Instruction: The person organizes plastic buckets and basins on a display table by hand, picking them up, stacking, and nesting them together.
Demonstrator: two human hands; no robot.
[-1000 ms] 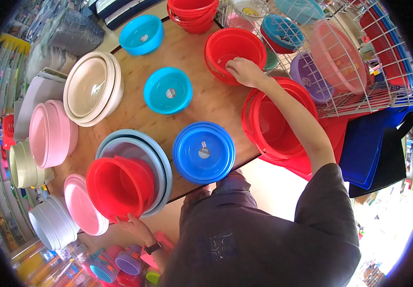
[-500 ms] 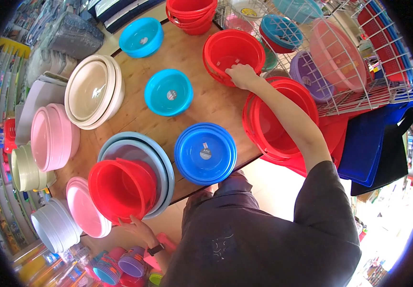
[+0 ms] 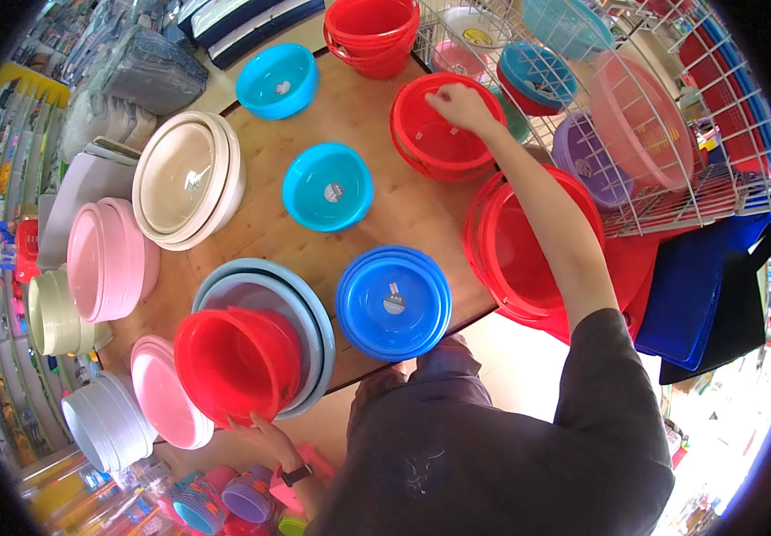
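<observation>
My left hand, with a dark watch at the wrist, holds the near rim of a red bucket. That bucket lies tilted in a stack of grey-blue basins. My right hand is over another red bucket at the table's far right, fingers curled together. Whether anything is between those fingers I cannot make out. More red buckets stand under my right forearm. Between my arms is a stack of blue basins.
Turquoise basins, cream basins and pink basins stand on the wooden table. A white wire rack with more basins borders the right side. Further red buckets are at the back.
My right hand has moved from the near rim of the far-right bucket to farther over its opening. My left hand stays at its bucket's rim. The whole view has shifted slightly.
</observation>
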